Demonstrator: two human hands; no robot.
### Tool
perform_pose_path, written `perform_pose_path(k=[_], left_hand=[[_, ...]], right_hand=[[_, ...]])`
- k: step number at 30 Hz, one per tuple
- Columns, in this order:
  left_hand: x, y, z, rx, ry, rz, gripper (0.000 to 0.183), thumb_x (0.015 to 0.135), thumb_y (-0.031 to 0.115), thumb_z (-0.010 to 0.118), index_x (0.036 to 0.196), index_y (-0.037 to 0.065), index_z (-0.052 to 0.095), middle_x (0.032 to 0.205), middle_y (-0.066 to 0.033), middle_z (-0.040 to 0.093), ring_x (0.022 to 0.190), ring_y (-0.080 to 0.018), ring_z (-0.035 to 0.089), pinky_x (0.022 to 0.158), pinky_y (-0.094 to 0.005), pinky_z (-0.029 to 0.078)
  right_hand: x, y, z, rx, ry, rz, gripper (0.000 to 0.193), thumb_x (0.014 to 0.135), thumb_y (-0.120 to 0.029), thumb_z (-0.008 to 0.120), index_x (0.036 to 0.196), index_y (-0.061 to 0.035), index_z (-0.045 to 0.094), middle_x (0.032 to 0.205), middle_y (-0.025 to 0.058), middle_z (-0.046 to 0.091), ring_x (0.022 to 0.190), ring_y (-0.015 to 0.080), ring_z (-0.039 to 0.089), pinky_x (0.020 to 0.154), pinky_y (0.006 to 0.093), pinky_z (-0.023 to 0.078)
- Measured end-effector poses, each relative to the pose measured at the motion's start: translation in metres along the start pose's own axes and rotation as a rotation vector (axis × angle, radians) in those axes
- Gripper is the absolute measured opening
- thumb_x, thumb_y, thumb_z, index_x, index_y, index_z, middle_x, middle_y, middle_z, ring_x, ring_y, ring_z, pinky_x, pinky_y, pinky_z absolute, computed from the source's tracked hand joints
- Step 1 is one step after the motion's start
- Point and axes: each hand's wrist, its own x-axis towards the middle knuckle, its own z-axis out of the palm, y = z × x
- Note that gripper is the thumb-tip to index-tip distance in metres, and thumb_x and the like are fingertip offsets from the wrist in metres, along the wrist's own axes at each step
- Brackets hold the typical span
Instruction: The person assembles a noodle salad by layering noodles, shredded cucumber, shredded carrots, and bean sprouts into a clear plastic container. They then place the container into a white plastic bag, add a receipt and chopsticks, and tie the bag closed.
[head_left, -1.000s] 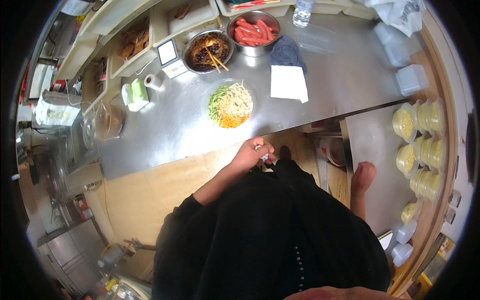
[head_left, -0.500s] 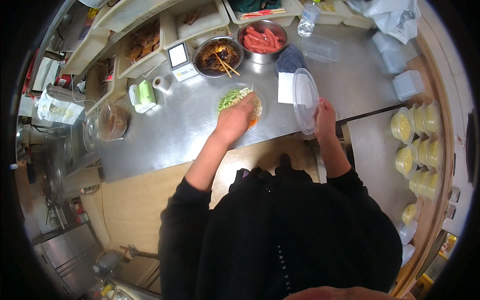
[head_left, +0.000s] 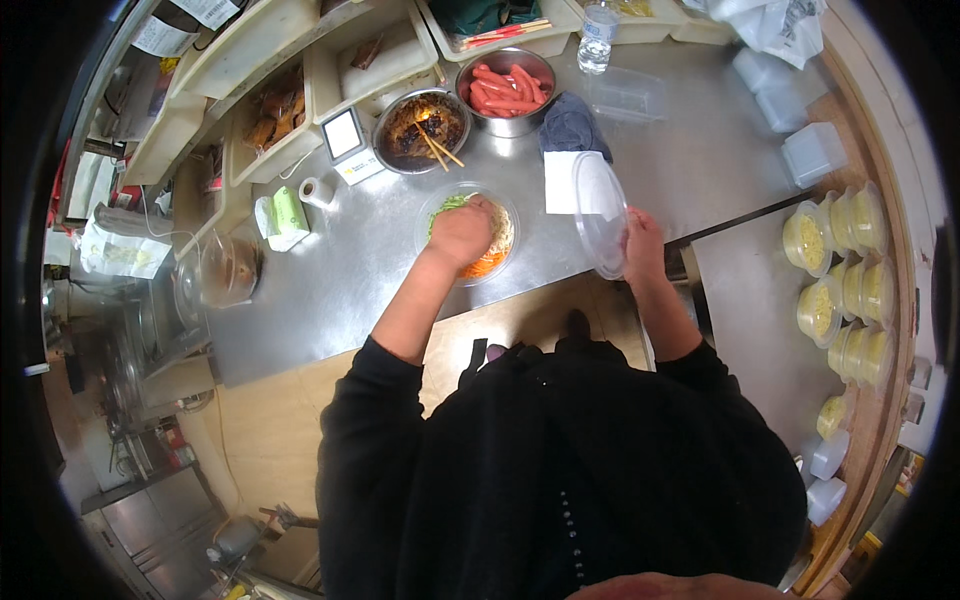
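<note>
My left hand (head_left: 461,234) reaches into a round clear plastic bowl (head_left: 516,240) on the steel counter. Its fingers are curled down among shredded vegetables, and whatever they pinch is hidden. Around that hand show green shreds (head_left: 446,205), pale strands (head_left: 504,226) and orange shreds (head_left: 488,264). My right hand (head_left: 643,245) grips the edge of a clear oval-looking plastic lid (head_left: 600,215), tilted up on its side to the right of the bowl. Behind the lid lie a white paper sheet (head_left: 560,184) and a dark blue-grey cloth (head_left: 573,127).
Beyond the bowl stand a metal bowl of dark sauce (head_left: 398,150) with wooden chopsticks (head_left: 439,146), a metal bowl of red sausages (head_left: 512,124), a small white scale-like device (head_left: 346,140) and a water bottle (head_left: 596,45). Several lidded tubs of yellow food (head_left: 818,310) line the right side.
My left hand's fingers, stretched over the bowl before, are now curled into the vegetables. The lid in my right hand leans a little differently. The whole view has shifted slightly.
</note>
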Motion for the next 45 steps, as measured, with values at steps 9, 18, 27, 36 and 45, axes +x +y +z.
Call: perform_pose_path(k=[9, 18, 27, 36, 45], left_hand=[[-0.061, -0.030, 0.001, -0.509, 0.745, -0.408, 0.020, 0.089, 0.023, 0.059, 0.098, 0.005, 0.060, 0.094, -0.0201, 0.062, 0.084, -0.0408, 0.061, 0.071, -0.0450, 0.050], [-0.102, -0.040, 0.036, -0.658, 0.327, -0.678, 0.051, 0.086, 0.051, 0.059, 0.099, 0.001, 0.064, 0.086, -0.0238, 0.067, 0.087, -0.0405, 0.064, 0.076, -0.0451, 0.051], [-0.130, -0.085, 0.059, -0.833, 0.583, -0.770, 0.034, 0.083, 0.035, 0.066, 0.087, 0.001, 0.062, 0.081, -0.0233, 0.066, 0.080, -0.0403, 0.064, 0.070, -0.0439, 0.050], [-0.167, -0.161, 0.073, -0.892, 0.814, -0.789, 0.038, 0.092, 0.037, 0.057, 0.079, 0.001, 0.057, 0.068, -0.0200, 0.060, 0.062, -0.0355, 0.056, 0.061, -0.0411, 0.045], [-0.145, -0.203, 0.067, -0.813, 0.830, -0.843, 0.036, 0.096, 0.031, 0.050, 0.078, 0.000, 0.056, 0.068, -0.0205, 0.058, 0.062, -0.0336, 0.054, 0.062, -0.0404, 0.044]], right_hand=[[-0.007, 0.038, 0.090, -0.175, -0.225, 0.019, 0.015, 0.097, -0.016, 0.050, 0.102, -0.0060, 0.059, 0.068, -0.0016, 0.050, 0.047, 0.0091, 0.042, 0.039, 0.0258, 0.033], [-0.017, 0.040, 0.143, -0.951, -0.114, -0.811, 0.012, 0.090, -0.012, 0.051, 0.096, -0.0041, 0.059, 0.093, 0.0191, 0.060, 0.086, 0.0410, 0.057, 0.074, 0.0479, 0.046], [-0.063, 0.060, 0.184, -1.070, -0.206, -0.748, 0.017, 0.092, -0.020, 0.048, 0.096, -0.0061, 0.056, 0.093, 0.0199, 0.062, 0.080, 0.0431, 0.060, 0.071, 0.0531, 0.047], [-0.092, 0.080, 0.269, -0.999, -0.384, -0.768, 0.025, 0.090, -0.020, 0.052, 0.113, -0.0119, 0.060, 0.090, 0.0187, 0.066, 0.079, 0.0400, 0.063, 0.070, 0.0485, 0.051], [-0.059, 0.078, 0.325, -0.888, -0.480, -0.789, 0.022, 0.089, -0.019, 0.054, 0.106, -0.0116, 0.067, 0.090, 0.0185, 0.066, 0.081, 0.0381, 0.064, 0.072, 0.0445, 0.052]])
